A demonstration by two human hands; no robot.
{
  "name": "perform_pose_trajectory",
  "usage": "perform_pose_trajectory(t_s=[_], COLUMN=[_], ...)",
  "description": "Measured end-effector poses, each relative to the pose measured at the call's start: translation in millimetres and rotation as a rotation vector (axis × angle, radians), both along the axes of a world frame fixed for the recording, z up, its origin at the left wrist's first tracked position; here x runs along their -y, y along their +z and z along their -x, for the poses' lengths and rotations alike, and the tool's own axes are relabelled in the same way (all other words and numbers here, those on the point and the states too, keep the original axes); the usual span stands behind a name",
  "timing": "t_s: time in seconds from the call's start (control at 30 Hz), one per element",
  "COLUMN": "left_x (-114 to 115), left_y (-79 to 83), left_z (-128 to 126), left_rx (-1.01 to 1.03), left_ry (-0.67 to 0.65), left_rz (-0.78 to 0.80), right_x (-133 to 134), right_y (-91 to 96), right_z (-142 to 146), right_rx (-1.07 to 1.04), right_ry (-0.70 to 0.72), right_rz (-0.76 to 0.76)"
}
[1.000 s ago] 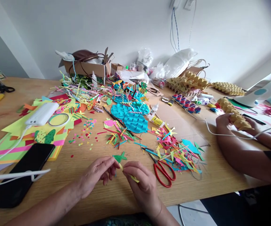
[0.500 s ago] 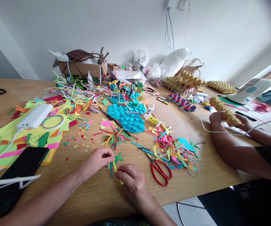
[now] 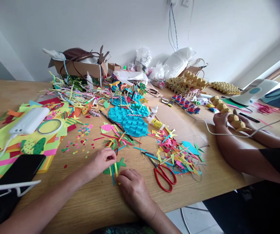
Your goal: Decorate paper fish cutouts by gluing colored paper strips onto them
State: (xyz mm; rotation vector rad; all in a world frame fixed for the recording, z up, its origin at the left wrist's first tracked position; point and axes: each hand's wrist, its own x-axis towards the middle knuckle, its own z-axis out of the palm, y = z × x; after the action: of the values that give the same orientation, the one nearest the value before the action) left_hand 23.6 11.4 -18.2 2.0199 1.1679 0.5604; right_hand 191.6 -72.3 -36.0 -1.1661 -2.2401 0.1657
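Observation:
My left hand pinches the top of a few thin paper strips, yellow and blue, that lie over a green paper fish on the wooden table. My right hand rests palm down just below the fish, its fingertips curled against the lower ends of the strips. Red-handled scissors lie just right of that hand. Above the fish is a small heap of cut coloured strips.
A pile of paper scraps lies at right. Blue woven paper shapes, a glue bottle, a black phone, a white power bank and coloured sheets surround the spot. Another person's hands hold a yellow egg-carton piece at right.
The yellow strip I held up in both hands has come down onto the table. My right hand has flattened below the fish, and my left now pinches the strips lying on it.

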Motion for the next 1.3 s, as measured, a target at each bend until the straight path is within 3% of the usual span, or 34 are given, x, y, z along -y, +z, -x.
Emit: perform_pose_trajectory(t_s=[0.53, 1.3], left_x=[0.8, -0.6], left_y=[-6.9, -11.5], left_z=[4.8, 5.2], left_rx=[-0.109, -0.145], left_ry=[-0.039, -0.057], left_rz=[-0.112, -0.130], right_x=[0.7, 0.5], right_y=[0.7, -0.8], right_z=[-0.3, 0.3], right_rx=[-0.026, -0.031], right_ry=[0.021, 0.025], right_rz=[0.082, 0.107])
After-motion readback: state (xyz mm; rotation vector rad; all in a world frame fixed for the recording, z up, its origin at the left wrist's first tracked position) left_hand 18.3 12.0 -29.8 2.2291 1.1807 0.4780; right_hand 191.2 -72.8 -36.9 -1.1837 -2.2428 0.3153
